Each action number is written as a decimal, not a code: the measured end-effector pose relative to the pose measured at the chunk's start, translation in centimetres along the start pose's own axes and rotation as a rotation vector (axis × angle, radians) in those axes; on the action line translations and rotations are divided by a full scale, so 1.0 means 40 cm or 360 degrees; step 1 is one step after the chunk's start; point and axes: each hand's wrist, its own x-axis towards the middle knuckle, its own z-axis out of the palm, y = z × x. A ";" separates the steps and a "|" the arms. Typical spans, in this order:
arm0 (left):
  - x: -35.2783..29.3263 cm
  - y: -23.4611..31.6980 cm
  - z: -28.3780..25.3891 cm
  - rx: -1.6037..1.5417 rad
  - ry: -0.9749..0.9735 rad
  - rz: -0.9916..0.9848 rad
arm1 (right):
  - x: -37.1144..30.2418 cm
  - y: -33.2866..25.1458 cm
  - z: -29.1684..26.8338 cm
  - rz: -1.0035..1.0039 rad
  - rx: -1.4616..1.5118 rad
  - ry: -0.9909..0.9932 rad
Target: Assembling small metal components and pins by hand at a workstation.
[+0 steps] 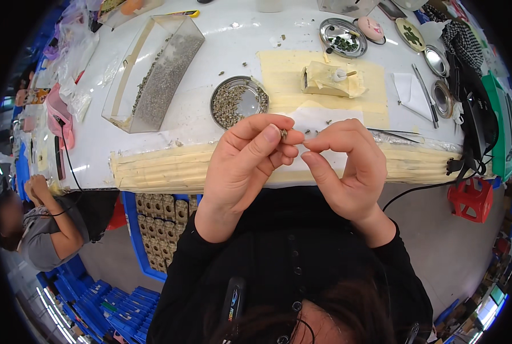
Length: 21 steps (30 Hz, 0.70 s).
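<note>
My left hand (241, 157) pinches a small metal part (284, 133) between thumb and fingertips, just above the table's near edge. Close by on the right, my right hand (350, 163) has its thumb and forefinger drawn together in a pinch; whatever lies between them is too small to make out. Behind my left hand stands a round steel dish (256, 105) partly filled with small metal parts like the held one. A few loose pieces (328, 121) lie on white paper behind my right hand.
A clear bin (178, 74) of small parts stands left. A taped block (319, 80) sits on yellow paper, with tweezers (396, 135) nearer me. Right are a steel dish (327, 28) with dark green bits and a red stool (471, 199). A co-worker (52, 229) sits left.
</note>
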 end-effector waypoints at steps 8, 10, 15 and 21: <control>-0.002 -0.014 0.013 0.0407 0.0066 0.0303 | -0.007 0.002 0.012 -0.0147 -0.0241 0.0095; -0.002 -0.018 0.017 0.0478 0.0082 0.0378 | -0.008 0.006 0.017 -0.0198 -0.0289 0.0124; -0.003 -0.026 0.024 0.0611 0.0090 0.0467 | -0.006 0.020 0.033 -0.0373 -0.0400 0.0209; 0.003 -0.043 0.008 0.0764 -0.0007 0.0669 | -0.005 0.018 0.031 -0.0377 -0.0450 0.0219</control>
